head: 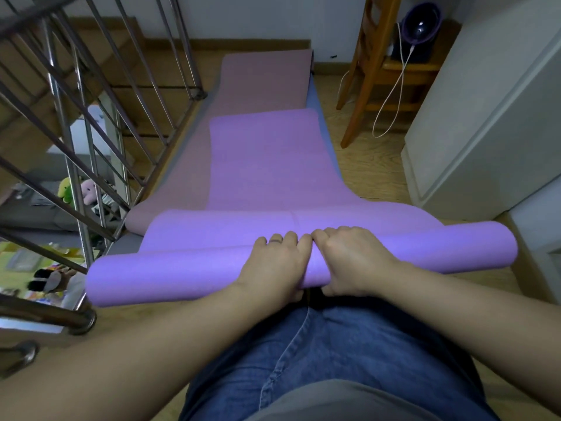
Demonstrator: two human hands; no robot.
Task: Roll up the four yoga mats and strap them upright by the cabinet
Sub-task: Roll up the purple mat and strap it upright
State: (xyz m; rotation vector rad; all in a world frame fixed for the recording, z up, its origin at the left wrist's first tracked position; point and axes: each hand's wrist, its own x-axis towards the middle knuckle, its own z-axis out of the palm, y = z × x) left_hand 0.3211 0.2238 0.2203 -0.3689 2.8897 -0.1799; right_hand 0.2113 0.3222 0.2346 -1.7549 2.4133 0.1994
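A purple yoga mat (pixel 267 159) lies on top of a stack on the floor, its near end wound into a thick roll (pixel 170 275) across the view. My left hand (pixel 273 265) and my right hand (pixel 352 259) sit side by side on the middle of the roll, fingers curled over its top. Under it lies a dusty pink mat (pixel 261 77) that reaches the far wall, and under that a blue-grey mat (pixel 329 141) shows along the right edge. A white cabinet (pixel 485 123) stands at the right.
A metal stair railing (pixel 100 123) runs along the left with a drop to the lower floor behind it. A wooden chair (pixel 373 71) with a white cable (pixel 391 95) stands at the back right. My knees in jeans (pixel 328 354) are just behind the roll.
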